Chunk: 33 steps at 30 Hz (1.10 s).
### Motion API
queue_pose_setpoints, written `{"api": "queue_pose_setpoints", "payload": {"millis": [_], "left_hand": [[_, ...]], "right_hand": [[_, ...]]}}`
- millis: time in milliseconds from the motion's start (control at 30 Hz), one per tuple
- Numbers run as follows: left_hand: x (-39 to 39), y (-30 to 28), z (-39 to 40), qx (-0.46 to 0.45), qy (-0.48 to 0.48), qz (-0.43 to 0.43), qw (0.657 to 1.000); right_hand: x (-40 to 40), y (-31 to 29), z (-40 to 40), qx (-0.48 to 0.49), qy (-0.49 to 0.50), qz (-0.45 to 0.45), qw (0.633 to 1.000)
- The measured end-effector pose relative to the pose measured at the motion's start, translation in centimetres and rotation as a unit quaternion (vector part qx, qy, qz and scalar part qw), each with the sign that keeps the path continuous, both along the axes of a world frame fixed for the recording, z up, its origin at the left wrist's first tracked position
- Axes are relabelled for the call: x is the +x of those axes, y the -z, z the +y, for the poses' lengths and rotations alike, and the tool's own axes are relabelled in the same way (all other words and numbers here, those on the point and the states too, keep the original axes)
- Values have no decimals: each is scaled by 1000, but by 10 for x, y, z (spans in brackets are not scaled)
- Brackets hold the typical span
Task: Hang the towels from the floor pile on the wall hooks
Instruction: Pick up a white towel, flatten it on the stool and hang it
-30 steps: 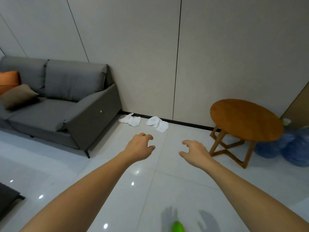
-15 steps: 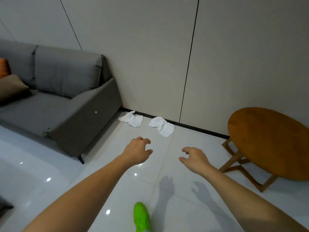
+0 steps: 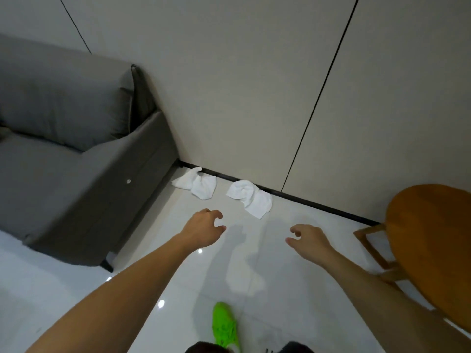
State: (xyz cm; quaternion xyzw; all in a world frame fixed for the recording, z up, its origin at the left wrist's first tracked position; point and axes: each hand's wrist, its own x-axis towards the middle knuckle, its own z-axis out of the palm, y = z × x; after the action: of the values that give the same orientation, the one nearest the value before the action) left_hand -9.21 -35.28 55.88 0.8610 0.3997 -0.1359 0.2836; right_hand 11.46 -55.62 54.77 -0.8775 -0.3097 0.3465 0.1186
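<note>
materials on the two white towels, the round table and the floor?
Left towel and right towel: soft white cloth, probably terry; they lie crumpled. Round table: wood, warm brown satin top, grain not resolvable. Floor: glossy pale tile, with light reflections and joints.

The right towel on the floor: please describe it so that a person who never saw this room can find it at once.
Start at the grey sofa and follow the black baseboard toward the round wooden table. Two crumpled white towels lie on the tiles there. The right towel is the one farther from the sofa, nearer the table; the left towel lies beside the sofa's end.
</note>
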Motion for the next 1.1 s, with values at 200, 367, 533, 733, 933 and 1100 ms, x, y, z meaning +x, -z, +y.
{"api": "queue_pose_setpoints", "payload": {"millis": [200, 367, 533, 733, 933, 1100], "left_hand": [[42, 40, 76, -42, -37, 17, 998], [86, 113, 125, -86, -84, 45, 992], [137, 220, 167, -137, -168, 71, 974], [196, 364, 184, -215, -250, 95, 939], [220, 497, 182, -244, -261, 128, 925], [222, 585, 176, -256, -247, 148, 923]], "right_hand": [[56, 43, 71, -39, 2, 31, 999], [118, 131, 141, -79, -1, 63, 995], [179, 269, 205, -152, -14, 102, 983], [236, 434, 260, -218, -52, 124, 967], [272, 589, 298, -238, -77, 112, 962], [276, 699, 320, -226, -131, 78, 962]]}}
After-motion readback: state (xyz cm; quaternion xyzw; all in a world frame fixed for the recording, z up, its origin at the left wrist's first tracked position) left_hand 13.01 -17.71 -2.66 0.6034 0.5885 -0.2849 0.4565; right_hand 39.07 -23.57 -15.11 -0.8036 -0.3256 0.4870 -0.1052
